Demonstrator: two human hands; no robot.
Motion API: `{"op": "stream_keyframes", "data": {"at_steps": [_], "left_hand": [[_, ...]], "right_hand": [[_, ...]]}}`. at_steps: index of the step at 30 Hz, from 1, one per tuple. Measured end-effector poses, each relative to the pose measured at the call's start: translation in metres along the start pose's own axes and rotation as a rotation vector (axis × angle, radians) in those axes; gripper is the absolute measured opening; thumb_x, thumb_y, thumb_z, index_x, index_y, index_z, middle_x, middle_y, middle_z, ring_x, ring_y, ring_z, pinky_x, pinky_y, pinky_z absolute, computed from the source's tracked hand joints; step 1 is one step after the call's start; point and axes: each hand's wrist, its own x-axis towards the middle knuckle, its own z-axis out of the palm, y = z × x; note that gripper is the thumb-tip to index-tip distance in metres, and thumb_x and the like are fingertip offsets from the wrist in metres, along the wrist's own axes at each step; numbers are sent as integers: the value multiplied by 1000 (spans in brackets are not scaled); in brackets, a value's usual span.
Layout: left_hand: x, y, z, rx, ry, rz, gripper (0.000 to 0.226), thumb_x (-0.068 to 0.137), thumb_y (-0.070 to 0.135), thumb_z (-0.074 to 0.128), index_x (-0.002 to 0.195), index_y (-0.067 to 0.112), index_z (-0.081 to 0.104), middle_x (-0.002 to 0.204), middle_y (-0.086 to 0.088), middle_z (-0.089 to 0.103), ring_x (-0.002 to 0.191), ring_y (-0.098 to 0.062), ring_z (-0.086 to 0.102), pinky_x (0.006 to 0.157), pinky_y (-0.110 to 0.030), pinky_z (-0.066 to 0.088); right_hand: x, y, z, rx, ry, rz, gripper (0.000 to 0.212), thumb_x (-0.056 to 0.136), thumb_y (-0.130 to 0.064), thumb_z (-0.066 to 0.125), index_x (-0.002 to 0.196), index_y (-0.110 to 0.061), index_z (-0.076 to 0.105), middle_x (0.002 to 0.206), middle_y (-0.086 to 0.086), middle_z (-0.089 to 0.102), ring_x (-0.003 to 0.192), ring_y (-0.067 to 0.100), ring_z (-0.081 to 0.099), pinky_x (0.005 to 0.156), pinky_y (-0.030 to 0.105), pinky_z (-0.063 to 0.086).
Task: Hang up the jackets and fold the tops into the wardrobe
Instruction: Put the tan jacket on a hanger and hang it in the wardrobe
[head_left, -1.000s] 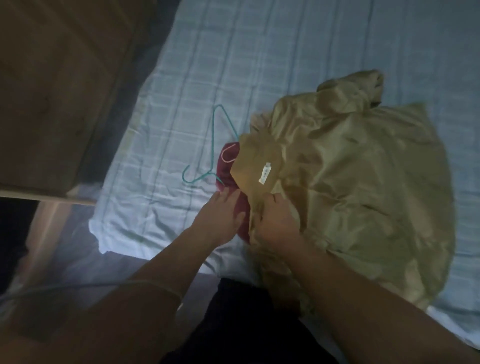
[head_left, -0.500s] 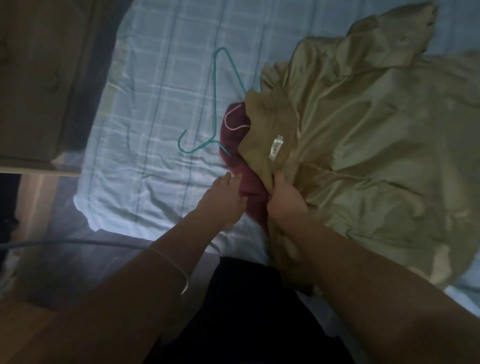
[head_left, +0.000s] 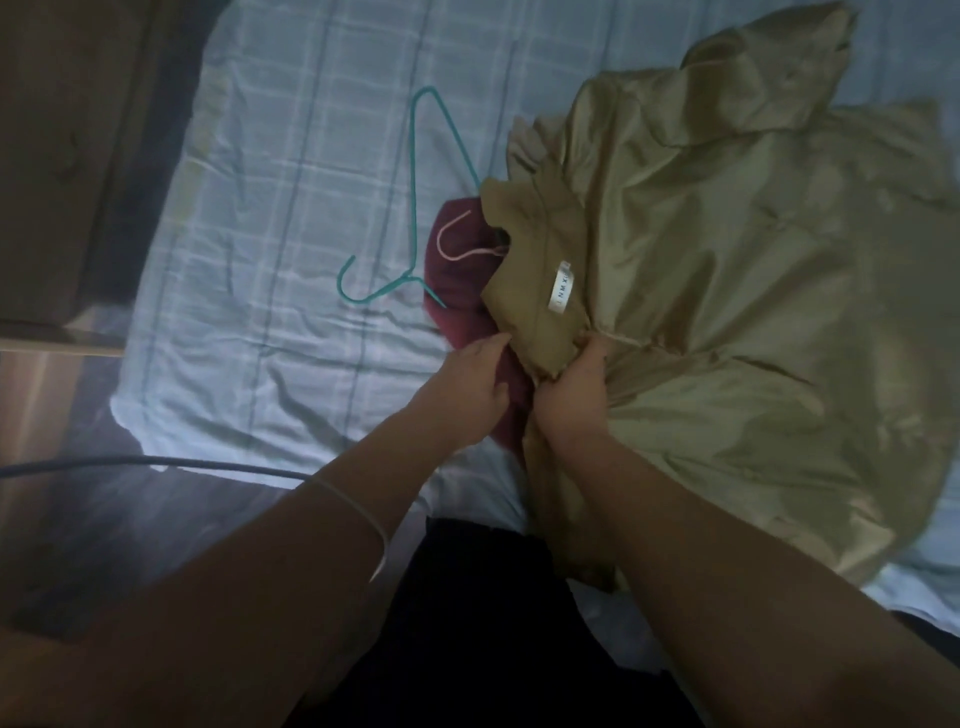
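Note:
A shiny olive-gold jacket (head_left: 737, 291) lies spread over the right half of the bed, its collar with a white label turned toward me. My right hand (head_left: 574, 387) is shut on the jacket's fabric just below the collar. A maroon garment (head_left: 465, 291) with a pale drawstring lies partly under the collar. My left hand (head_left: 465, 389) rests on the maroon garment with fingers curled into it. A teal hanger (head_left: 413, 208) lies on the sheet, its lower arm running under the maroon garment.
The bed (head_left: 291, 218) has a pale blue checked sheet, its near-left corner in front of me. A wooden wardrobe or cabinet (head_left: 57, 156) stands to the left of the bed. A dark cable (head_left: 156, 460) crosses the floor at the left.
My right hand has gathered the jacket fabric below the collar more tightly, and my left hand has closed further onto the maroon garment. My view has shifted slightly toward the bed.

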Motion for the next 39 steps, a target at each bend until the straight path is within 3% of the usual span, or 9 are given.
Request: {"op": "stream_keyframes", "data": {"at_steps": [4,7,14,23,27,31,34,37,39], "left_hand": [[11,16,-5,-62,122,92,87,82,10,66,155,14,19,153,-17,32,138,-31,38,114,-44,36],[29,37,-9,175,158,277,108,76,24,78,158,31,8,162,-17,4,147,-40,21,116,-51,29],[62,68,-13,488,-14,499,97,79,67,64,156,33,15,160,-11,27,148,-34,23,114,-57,28],[50,101,-29,537,-100,600,94,73,33,73,153,12,27,159,-11,28,148,-29,24,120,-54,18],[51,130,-36,511,1,556,79,68,27,76,140,13,45,143,-12,45,132,-35,42,106,-54,40],[61,159,-34,464,42,552,65,71,17,66,133,13,49,135,-18,48,121,-39,47,92,-52,49],[71,170,-33,533,74,611,47,77,17,55,123,13,58,128,-15,54,114,-40,49,83,-50,52],[66,186,-39,618,46,584,35,89,22,59,124,22,56,127,-7,52,117,-34,46,75,-44,53],[58,196,-44,662,71,555,30,94,25,54,123,25,56,122,-5,52,115,-31,48,67,-39,47]], "right_hand": [[-21,-14,-24,23,122,-39,67,80,-18,67,136,-22,31,120,5,61,104,23,62,93,36,48],[-37,-17,-50,-16,66,-50,58,83,-37,71,131,-23,41,118,-4,64,99,15,62,86,31,47],[-54,-23,-120,-182,79,-44,24,87,-20,60,110,-18,54,90,0,65,86,25,63,70,26,38],[-59,-46,-190,234,-61,155,31,86,-41,62,112,-25,67,97,0,74,94,21,70,87,43,57],[-72,-60,-224,526,-239,217,25,100,-16,52,121,-6,61,99,24,70,80,29,71,59,31,57],[-75,-58,-236,767,-248,322,27,101,-20,50,124,-13,61,106,27,68,88,37,68,79,53,58],[-64,-47,-243,224,-52,247,39,93,-35,59,129,-20,58,116,14,68,105,33,66,99,54,49],[-65,-51,-238,-631,257,-68,68,87,-39,57,146,-13,35,139,17,47,124,35,47,103,46,42],[-76,-61,-220,-873,331,-270,71,86,-46,52,145,-10,36,142,16,45,123,35,46,102,48,39]]}}
